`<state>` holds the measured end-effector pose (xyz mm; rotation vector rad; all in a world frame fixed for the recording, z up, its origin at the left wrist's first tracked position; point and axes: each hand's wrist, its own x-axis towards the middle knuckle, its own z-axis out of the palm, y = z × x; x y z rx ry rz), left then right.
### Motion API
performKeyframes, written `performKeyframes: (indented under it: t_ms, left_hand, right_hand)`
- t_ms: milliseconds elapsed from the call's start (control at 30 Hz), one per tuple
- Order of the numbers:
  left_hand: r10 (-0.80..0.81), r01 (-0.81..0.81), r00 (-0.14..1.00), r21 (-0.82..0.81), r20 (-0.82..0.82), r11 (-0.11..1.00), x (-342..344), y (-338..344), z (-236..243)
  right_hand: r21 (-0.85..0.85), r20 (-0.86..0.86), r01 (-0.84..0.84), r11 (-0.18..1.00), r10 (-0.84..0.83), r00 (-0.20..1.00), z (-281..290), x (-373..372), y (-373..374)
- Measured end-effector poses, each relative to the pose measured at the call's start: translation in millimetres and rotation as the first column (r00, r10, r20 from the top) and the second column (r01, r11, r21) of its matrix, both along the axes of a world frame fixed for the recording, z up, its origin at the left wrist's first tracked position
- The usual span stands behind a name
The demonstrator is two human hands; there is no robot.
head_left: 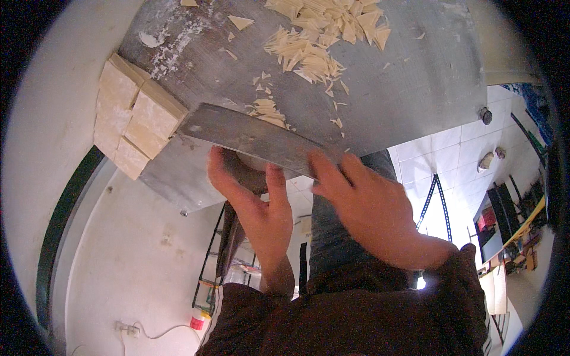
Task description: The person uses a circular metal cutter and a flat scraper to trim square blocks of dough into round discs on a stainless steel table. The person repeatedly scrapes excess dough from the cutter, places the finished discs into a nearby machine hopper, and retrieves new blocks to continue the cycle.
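Observation:
A wide rectangular metal blade (237,124) lies angled above the near edge of the steel work surface (415,77). My right hand (365,210) grips its right end, fingers curled. My left hand (252,210) is just below the blade, thumb and forefinger bent up to its lower edge around a shadowed rounded area; what they hold, if anything, is unclear. Beyond the blade lies a small cluster of pale cut dough pieces (267,110), with a larger heap (317,35) farther back. Stacked pale dough squares (151,118) sit at the left end of the surface, beside the blade's tip.
A pale wall (47,89) borders the left. Below the surface are my dark-clad leg (323,219), a white tiled floor (415,154), a dark metal rack (208,267), a red-and-white tub (199,317) and cables. Assorted items (510,219) stand at the right.

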<state>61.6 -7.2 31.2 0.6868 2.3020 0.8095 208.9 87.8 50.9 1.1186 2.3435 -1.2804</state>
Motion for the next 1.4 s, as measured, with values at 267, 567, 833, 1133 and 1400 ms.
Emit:
performKeyframes:
  t_ms: [267, 567, 833, 1133, 1400]
  left_hand:
    - [-0.066, 0.062, 0.996, -0.076, -0.052, 0.995, -0.3, 8.2, 5.2]
    - [-0.052, 0.049, 0.998, -0.075, -0.047, 0.996, -0.6, 9.4, 4.9]
    - [0.010, -0.011, 1.000, -0.040, -0.015, 0.999, -4.4, 12.6, 5.3]
    - [0.176, -0.176, 0.983, -0.016, 0.058, 0.984, -1.5, 0.1, 4.0]
    - [0.059, -0.060, 0.997, 0.012, 0.042, 0.998, -1.9, 1.3, 2.7]
  right_hand:
    - [-0.015, -0.008, -0.011, 1.000, 0.011, 1.000, -13.1, -8.5, 5.0]
    - [-0.046, 0.026, 0.002, 0.999, -0.001, 1.000, -8.7, -1.7, 11.1]
    - [-0.043, -0.054, 0.173, 0.984, -0.176, 0.983, -18.4, -4.9, 10.4]
    - [-0.097, -0.153, 0.133, 0.986, -0.147, 0.977, 2.7, 20.8, -17.0]
    - [0.025, -0.153, 0.139, 0.990, -0.134, 0.979, -11.8, 7.7, -29.0]
